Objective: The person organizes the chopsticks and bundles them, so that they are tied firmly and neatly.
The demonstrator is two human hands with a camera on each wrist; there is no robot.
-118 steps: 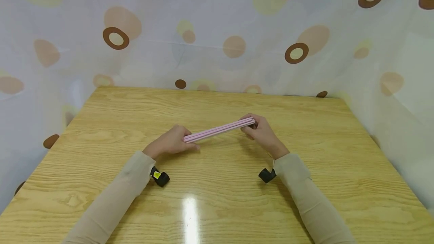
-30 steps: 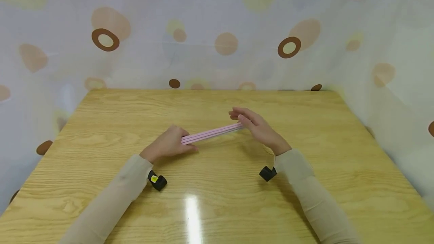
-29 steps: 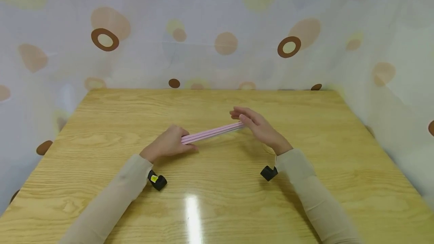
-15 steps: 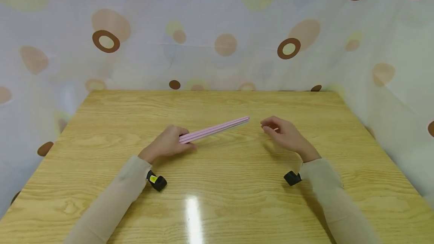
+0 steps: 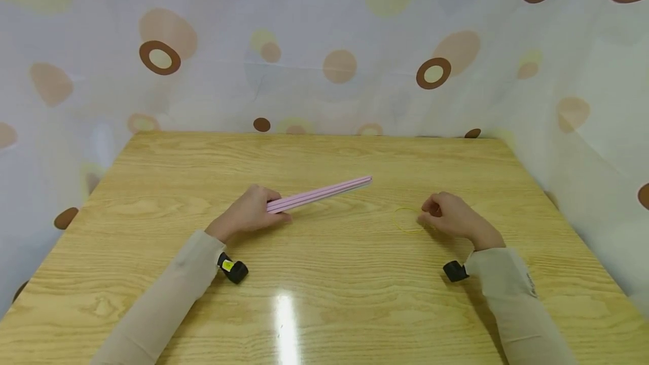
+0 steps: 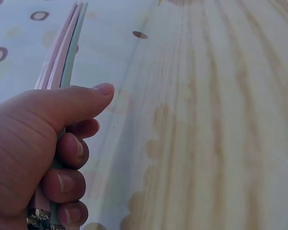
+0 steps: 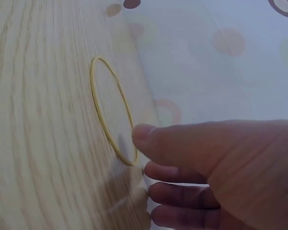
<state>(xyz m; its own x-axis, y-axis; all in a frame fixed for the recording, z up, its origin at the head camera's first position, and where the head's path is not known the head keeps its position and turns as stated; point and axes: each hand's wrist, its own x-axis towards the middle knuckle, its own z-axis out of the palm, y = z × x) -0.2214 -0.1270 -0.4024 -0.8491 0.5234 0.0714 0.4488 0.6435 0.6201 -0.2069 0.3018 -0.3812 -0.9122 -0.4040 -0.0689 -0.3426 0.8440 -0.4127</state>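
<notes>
My left hand (image 5: 247, 214) grips a bundle of pink and pale green chopsticks (image 5: 320, 194) near one end and holds it slanting up to the right. In the left wrist view, the fingers wrap around the chopsticks (image 6: 62, 57), and dark, silvery patterned ends poke out below the palm. A thin yellow rubber band (image 7: 100, 115) lies as a loop on the table. My right hand (image 5: 458, 221) is low beside it, with thumb and fingertips at the band's near right edge and the fingers loosely bent.
The wooden table (image 5: 324, 275) stretches under both hands, with a bright light reflection at the front. A white curtain (image 5: 304, 89) with brown and beige dots hangs behind and along both sides. Small black cameras (image 5: 233, 269) sit on both wrists.
My right hand has left the far end of the chopsticks and moved right and down to the rubber band, which now shows. My left hand keeps its hold, nearly still.
</notes>
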